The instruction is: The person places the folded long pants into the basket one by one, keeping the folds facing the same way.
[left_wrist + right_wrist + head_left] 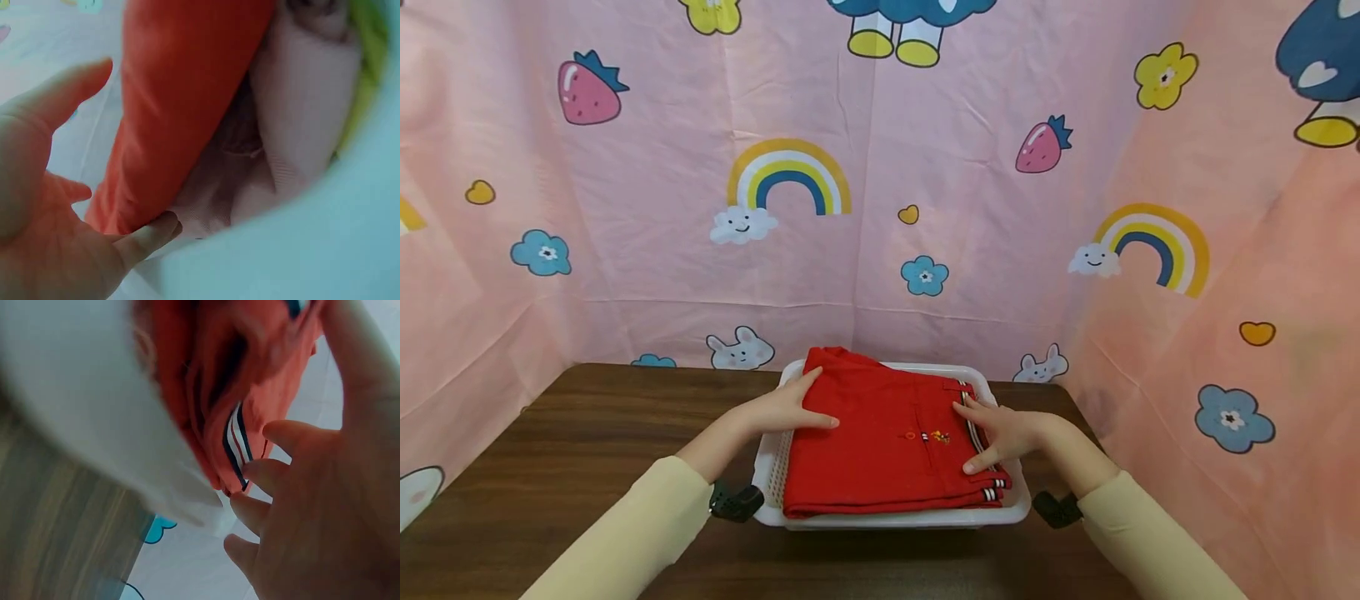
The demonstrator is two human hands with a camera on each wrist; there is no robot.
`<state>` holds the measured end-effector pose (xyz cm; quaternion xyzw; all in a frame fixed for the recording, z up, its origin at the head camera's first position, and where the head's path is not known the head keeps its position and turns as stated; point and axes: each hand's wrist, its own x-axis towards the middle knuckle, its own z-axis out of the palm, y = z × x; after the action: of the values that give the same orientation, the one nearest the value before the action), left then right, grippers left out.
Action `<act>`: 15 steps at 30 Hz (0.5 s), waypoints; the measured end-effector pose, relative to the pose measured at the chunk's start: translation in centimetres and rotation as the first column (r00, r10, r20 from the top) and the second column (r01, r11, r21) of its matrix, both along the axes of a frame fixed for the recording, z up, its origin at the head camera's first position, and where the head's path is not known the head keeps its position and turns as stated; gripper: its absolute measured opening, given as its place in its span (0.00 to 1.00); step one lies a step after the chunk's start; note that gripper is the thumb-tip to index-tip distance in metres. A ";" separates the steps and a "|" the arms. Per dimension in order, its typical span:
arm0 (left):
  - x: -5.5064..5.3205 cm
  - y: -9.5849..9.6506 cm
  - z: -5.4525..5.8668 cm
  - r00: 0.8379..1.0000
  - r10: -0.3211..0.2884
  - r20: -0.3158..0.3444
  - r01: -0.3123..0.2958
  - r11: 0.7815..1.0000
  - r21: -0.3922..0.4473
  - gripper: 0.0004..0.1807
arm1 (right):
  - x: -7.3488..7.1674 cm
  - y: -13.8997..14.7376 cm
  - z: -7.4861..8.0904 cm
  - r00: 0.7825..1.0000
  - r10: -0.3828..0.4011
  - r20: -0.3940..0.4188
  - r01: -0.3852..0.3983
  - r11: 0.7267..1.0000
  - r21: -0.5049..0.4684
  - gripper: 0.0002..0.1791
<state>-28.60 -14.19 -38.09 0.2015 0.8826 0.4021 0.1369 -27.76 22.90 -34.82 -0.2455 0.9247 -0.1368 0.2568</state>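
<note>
A folded red garment (872,442) with black-and-white striped trim and a small embroidered motif lies in a white basket (767,475). My left hand (778,410) is at its left edge, thumb spread away from the fingers. In the left wrist view, fingertips of the left hand (69,244) touch the garment's lower edge while the thumb stands off the cloth. Along the striped right edge is my right hand (1011,433), its thumb over the red cloth. The right wrist view has the fingers of the right hand (312,506) spread beside the stripes.
Pale pinkish cloth (300,106) and yellow-green cloth (369,69) lie beneath the red garment. The basket stands on a dark wooden table (647,417). A pink printed curtain (880,250) hangs behind the table and on both sides.
</note>
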 end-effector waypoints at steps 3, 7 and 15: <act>1.4 -0.5 0.5 0.999 -0.048 0.017 0.048 0.998 -0.026 0.57 | 1.3 0.8 -0.2 0.999 0.029 0.015 -0.029 0.999 -0.038 0.58; 3.6 -0.7 0.8 0.995 -0.101 0.025 0.102 0.992 -0.080 0.59 | 2.8 1.3 -0.6 0.998 0.058 -0.006 -0.058 0.996 -0.064 0.57; 6.1 -0.2 0.0 0.987 -0.154 -0.033 0.147 0.976 -0.161 0.57 | 4.7 1.8 -2.1 0.982 0.139 -0.127 -0.148 0.987 -0.060 0.52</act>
<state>-22.54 -14.40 -38.04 0.2655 0.8968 0.3145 0.1624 -23.03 24.66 -36.89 -0.3282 0.9134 -0.1345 0.2000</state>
